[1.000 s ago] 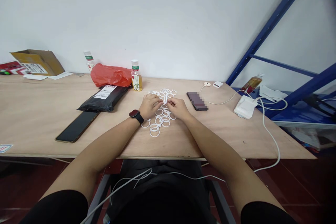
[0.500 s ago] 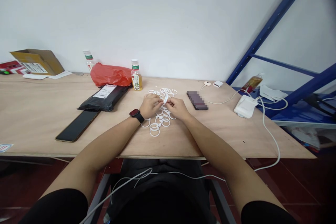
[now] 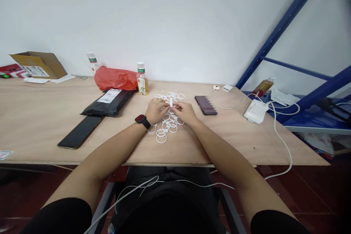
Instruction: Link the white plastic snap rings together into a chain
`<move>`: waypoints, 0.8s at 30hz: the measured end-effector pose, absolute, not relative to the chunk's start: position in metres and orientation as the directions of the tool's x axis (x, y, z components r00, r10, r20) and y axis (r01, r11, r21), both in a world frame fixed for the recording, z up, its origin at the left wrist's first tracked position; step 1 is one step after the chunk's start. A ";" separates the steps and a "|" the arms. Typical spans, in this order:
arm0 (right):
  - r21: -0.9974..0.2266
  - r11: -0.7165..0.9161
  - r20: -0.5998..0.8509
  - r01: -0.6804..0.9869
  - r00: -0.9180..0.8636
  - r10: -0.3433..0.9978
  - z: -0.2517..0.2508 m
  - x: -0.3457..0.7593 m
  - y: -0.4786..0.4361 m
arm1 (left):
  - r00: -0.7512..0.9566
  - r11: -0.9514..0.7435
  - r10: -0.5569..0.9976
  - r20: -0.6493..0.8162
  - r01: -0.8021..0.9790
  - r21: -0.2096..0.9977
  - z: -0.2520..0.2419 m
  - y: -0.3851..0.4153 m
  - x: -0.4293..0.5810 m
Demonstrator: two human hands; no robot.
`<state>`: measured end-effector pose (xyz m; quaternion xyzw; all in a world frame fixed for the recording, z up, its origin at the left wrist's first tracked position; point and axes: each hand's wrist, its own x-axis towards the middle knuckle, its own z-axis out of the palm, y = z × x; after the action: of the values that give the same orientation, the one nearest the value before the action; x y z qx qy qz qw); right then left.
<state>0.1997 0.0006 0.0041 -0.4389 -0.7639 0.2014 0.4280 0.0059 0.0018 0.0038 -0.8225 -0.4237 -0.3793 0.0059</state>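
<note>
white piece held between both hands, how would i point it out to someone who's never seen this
On the wooden table, find the cluster of white rings in the middle. There, the left hand and right hand pinch one white piece. It stands upright like a narrow strip, while most neighbours lie on the table showing as open circles.

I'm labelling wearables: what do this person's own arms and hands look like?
The left hand and right hand are ungloved. A black watch with a rectangular face circles the left wrist; the right has none. Both black sleeves are short.
</note>
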 end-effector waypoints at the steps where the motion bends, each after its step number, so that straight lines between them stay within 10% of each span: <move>1: -0.687 0.532 0.477 0.495 -0.246 0.844 0.004 0.200 0.000 | 0.356 -0.641 0.693 0.627 0.701 0.311 0.004 0.002 0.006; 24: -0.637 0.612 0.467 0.470 -0.397 0.790 0.009 0.199 -0.006 | 0.344 -0.622 0.708 0.617 0.717 0.314 0.004 0.001 0.005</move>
<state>0.1987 -0.0065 0.0094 -0.3890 -0.8097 0.2069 0.3876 0.0052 0.0012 0.0042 -0.8197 -0.4347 -0.3730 0.0061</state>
